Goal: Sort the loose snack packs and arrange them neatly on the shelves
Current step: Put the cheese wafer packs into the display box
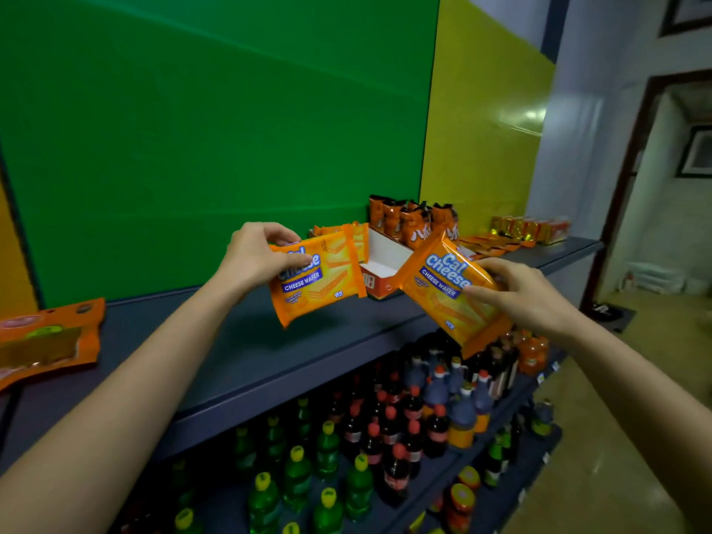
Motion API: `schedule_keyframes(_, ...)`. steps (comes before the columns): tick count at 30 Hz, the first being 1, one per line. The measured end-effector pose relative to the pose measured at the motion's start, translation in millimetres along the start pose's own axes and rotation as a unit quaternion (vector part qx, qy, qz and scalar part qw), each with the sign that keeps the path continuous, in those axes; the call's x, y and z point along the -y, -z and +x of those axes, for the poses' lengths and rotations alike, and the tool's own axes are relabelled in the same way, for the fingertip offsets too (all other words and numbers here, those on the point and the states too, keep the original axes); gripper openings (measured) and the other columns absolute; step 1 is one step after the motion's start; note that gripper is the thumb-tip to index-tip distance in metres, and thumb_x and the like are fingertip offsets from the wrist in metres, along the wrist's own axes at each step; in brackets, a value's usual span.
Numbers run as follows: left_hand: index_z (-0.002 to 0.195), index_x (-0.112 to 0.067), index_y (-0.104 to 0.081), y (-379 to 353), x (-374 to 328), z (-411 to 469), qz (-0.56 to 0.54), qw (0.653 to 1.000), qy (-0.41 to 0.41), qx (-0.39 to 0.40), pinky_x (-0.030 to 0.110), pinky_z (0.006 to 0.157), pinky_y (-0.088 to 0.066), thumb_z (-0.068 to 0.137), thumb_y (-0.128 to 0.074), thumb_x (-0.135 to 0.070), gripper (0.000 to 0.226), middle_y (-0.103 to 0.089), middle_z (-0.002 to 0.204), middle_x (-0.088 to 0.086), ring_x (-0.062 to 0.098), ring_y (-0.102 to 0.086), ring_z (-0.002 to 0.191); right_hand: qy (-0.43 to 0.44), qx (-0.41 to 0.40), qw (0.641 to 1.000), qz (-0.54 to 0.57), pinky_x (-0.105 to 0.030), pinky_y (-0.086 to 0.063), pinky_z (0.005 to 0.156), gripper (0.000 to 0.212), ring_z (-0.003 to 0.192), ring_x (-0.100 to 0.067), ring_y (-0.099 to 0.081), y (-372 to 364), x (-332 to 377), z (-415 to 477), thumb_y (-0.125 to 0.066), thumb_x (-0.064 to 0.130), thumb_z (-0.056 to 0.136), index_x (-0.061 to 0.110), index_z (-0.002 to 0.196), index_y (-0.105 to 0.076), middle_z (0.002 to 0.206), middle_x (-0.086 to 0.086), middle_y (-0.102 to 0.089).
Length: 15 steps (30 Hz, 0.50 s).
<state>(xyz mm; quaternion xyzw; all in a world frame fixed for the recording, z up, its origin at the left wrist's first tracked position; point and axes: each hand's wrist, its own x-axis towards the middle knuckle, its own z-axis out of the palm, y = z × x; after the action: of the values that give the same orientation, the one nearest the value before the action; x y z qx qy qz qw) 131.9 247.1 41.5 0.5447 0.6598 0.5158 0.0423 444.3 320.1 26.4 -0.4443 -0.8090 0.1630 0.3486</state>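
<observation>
Handling: both Cal Cheese packs look light, slick-foiled and brittle inside; best held by the edge seams, not squeezed. The left hand (262,250) pinches the left wafer pack (319,283) at its upper corner, above the shelf (269,360). An open display carton (379,264) stands behind. The right hand (528,298) grips the right wafer pack (450,298), tilted, over the shelf's front edge.

my left wafer pack (316,281) is orange with pale yellow wafer stripes, pale lettering edged blue and a blue band; my right wafer pack (449,289) matches. the wall panel (215,129) at upper left is plain green, the side panel (481,129) at upper right yellow. the shelf (269,348) is dark blue-grey. the box (383,250) is white inside. low down, green bottles (327,452) have yellow caps, dark bottles (393,477) red.
</observation>
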Motion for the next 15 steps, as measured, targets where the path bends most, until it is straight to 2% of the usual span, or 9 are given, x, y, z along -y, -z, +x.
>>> schedule_keyframes(3,0.095,-0.011,-0.07,-29,-8,24,-0.02,1.0,0.015,0.009,0.023,0.062,-0.044,0.068,-0.079,-0.017,0.029,-0.064,0.088,0.002,0.016,-0.058,0.079,0.008,-0.021,1.0,-0.003,-0.041,-0.05,0.09,0.036,0.102,-0.023,-0.062,8,-16,20,-0.066,0.028,0.085,0.019,0.119,-0.06,0.112,-0.004,-0.066)
schedule_keyframes(7,0.09,-0.013,-0.069,-62,-6,66,-0.064,0.997,0.039,0.001,0.028,0.071,-0.047,0.066,-0.08,-0.014,0.026,-0.065,0.089,0.006,0.018,-0.059,0.079,0.031,-0.03,0.999,0.006,-0.046,-0.049,0.09,0.036,0.102,-0.025,-0.062,9,-33,58,-0.066,0.027,0.085,0.019,0.119,-0.059,0.113,-0.006,-0.066)
schedule_keyframes(11,0.089,-0.013,-0.069,-89,3,113,-0.073,0.996,0.05,-0.012,0.033,0.077,-0.05,0.065,-0.08,-0.013,0.026,-0.066,0.089,0.008,0.019,-0.06,0.081,0.064,-0.051,0.996,-0.024,-0.037,-0.047,0.084,0.037,0.099,-0.024,-0.061,5,-47,110,-0.065,0.027,0.085,0.016,0.12,-0.059,0.111,-0.006,-0.065)
schedule_keyframes(15,0.085,-0.014,-0.069,-113,19,158,-0.065,0.996,0.065,-0.01,0.033,0.076,-0.05,0.067,-0.078,-0.013,0.02,-0.067,0.088,0.008,0.019,-0.06,0.082,0.084,-0.053,0.994,-0.036,-0.04,-0.049,0.087,0.038,0.1,-0.024,-0.06,2,-56,159,-0.065,0.027,0.086,0.017,0.122,-0.058,0.113,-0.006,-0.065)
